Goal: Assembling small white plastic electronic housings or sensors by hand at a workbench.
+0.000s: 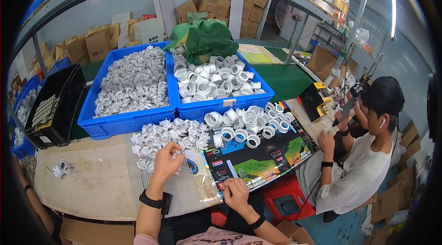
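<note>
My left hand [167, 159] is over the near edge of a heap of small white plastic parts with fin-like tabs [161, 135]. Its fingers are bent, and a gap shows between thumb and forefinger. My right hand [236, 194] hovers low by the front edge of a dark, colourfully printed board [251, 158]. Its fingers are curled in; whatever they may hold is hidden. White plastic ring-shaped collars [249, 118] are heaped along the far side of that board. A grid-patterned mat [179, 194] lies under the finned parts.
Two blue bins stand behind: one of finned parts [126, 125], one of white collars [230, 102] partly under a green sack [202, 37]. A black crate [69, 77] and a wired white part [61, 168] are leftward. A co-worker [363, 153] sits right, near a red stool [285, 194].
</note>
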The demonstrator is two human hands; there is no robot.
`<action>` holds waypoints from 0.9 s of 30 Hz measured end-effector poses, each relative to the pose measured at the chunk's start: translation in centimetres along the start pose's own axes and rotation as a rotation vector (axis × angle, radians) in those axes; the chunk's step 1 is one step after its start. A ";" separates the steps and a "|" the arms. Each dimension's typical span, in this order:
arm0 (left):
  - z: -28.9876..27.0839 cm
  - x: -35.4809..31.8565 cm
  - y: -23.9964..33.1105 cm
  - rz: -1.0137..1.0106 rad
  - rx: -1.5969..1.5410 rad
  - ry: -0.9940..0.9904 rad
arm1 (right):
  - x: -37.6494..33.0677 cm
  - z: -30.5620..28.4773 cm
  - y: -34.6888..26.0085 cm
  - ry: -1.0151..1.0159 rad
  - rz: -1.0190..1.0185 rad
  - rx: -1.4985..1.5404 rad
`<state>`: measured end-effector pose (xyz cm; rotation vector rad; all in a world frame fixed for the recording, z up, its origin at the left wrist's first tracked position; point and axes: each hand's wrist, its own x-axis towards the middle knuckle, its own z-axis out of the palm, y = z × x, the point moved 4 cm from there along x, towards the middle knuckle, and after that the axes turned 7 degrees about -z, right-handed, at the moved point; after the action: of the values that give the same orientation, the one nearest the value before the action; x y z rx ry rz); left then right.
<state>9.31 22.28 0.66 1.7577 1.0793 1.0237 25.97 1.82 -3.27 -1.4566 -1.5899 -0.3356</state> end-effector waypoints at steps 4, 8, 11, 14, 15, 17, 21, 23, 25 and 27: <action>0.0 0.1 -0.9 0.131 0.082 -0.009 | -0.4 0.1 0.1 0.024 -0.007 -0.003; -0.5 0.2 -1.2 -0.004 0.023 -0.035 | 0.0 -0.1 -0.1 0.007 -0.003 0.001; -0.1 0.1 -0.2 -0.100 -0.049 -0.071 | -0.1 -0.1 0.2 -0.002 0.019 0.000; 0.1 0.5 -0.4 -0.071 -0.029 -0.067 | 0.2 -0.3 0.8 -0.077 0.079 0.133; 0.1 0.4 -0.3 -0.059 -0.023 -0.052 | 0.6 -0.6 1.1 -0.110 0.105 0.200; -0.2 0.5 -0.6 -0.055 -0.027 -0.038 | 1.0 -1.8 2.1 -0.223 0.425 0.400; -0.6 0.5 -0.2 -0.013 0.006 -0.031 | 4.8 -7.4 8.6 -0.040 0.238 -0.056; -0.8 0.3 0.2 0.003 0.086 -0.036 | 5.8 -10.0 14.3 0.063 0.352 -0.222; -0.1 0.5 0.4 0.034 0.053 -0.048 | 4.8 -13.1 20.9 0.086 0.379 -0.631; -0.2 0.5 -0.1 0.051 0.037 -0.036 | 4.8 -13.5 23.6 0.001 0.805 -0.693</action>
<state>9.30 22.85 0.75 1.8347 1.0414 1.0051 53.51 1.26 -1.12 -2.4747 -0.7730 -0.4191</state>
